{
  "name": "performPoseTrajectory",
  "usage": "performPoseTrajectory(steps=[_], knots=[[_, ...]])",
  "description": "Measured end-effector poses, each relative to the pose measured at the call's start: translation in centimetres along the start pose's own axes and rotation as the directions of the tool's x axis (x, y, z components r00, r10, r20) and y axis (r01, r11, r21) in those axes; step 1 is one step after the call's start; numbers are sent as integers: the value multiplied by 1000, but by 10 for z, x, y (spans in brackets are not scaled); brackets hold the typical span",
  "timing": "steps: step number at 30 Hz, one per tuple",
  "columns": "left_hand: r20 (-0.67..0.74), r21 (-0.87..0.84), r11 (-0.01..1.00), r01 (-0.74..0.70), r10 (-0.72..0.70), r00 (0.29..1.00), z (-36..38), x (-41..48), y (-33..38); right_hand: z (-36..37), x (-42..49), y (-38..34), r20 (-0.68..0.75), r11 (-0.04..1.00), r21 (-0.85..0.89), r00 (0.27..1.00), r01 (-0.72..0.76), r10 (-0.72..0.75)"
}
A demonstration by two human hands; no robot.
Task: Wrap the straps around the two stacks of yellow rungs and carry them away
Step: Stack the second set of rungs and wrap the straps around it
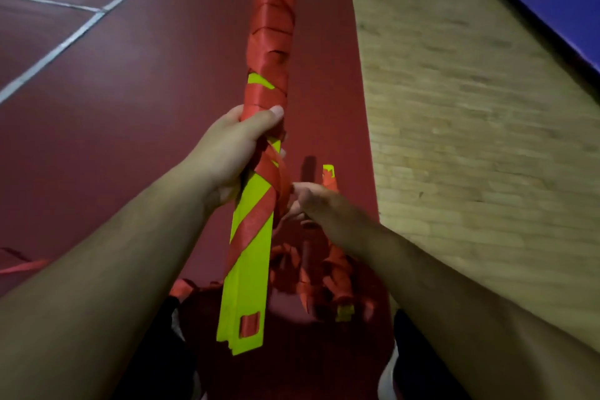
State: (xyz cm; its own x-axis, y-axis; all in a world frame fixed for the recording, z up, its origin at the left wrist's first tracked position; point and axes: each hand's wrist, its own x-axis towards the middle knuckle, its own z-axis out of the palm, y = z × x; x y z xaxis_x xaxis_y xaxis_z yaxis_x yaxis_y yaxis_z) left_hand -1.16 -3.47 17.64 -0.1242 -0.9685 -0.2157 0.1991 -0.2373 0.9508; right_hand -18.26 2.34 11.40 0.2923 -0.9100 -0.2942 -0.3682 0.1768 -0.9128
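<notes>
Rungs: a flat yellow stack, held up off the floor in the centre of view, pointing away from the person.
Strap: red, wound in close, crossing turns over the far half of the rungs. Nearer the person only a couple of slanting turns cross bare yellow, and the slotted near end is uncovered.
Left hand: clenched round the stack at about mid-length, with the thumb on top at the edge of the tight turns.
Right hand: just beside the stack's right edge, fingers curled and seemingly pinching the strap there — it is blurred, so the grip is a judgement.
Second stack: lower down, behind the right hand. Yellow shows at both ends and loose red coils hang round its middle. Whether it rests on the floor cannot be told.
Step in hand: probably winding the strap down the first stack, with the far half done and the near half still sparse.
Next move: likely another turn passed round under tension — the left hand keeps the stack squared and the laid turns pinned so they don't slacken, then the end is tucked before the coils on the second stack are tidied.
</notes>
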Motion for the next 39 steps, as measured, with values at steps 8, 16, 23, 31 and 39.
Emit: performPoseTrajectory(steps=[8, 16, 23, 31, 39], knots=[[17, -26, 998, 49, -48, 999, -4, 8, -8, 15, 22, 11, -30, 982, -76, 984, 171, -173], [-95, 119, 991, 56, -45, 994, -23, 17, -18, -3, 22, 5, -89, 975, 174, 988, 138, -124], [-80, 15, 996, 93, -92, 993, -21, 16, -22, -7, 18, 7, -9, 965, 255, 998, 59, -58], [-49, 26, 995, 99, -98, 994, -15, 16, -25, -9, 7, 3, 122, 997, -69, 992, 23, -14], [-48, 102, 992, 74, -69, 996, -15, 15, -28, -11, 11, 15, 7, 989, 108, 995, 102, -104]])
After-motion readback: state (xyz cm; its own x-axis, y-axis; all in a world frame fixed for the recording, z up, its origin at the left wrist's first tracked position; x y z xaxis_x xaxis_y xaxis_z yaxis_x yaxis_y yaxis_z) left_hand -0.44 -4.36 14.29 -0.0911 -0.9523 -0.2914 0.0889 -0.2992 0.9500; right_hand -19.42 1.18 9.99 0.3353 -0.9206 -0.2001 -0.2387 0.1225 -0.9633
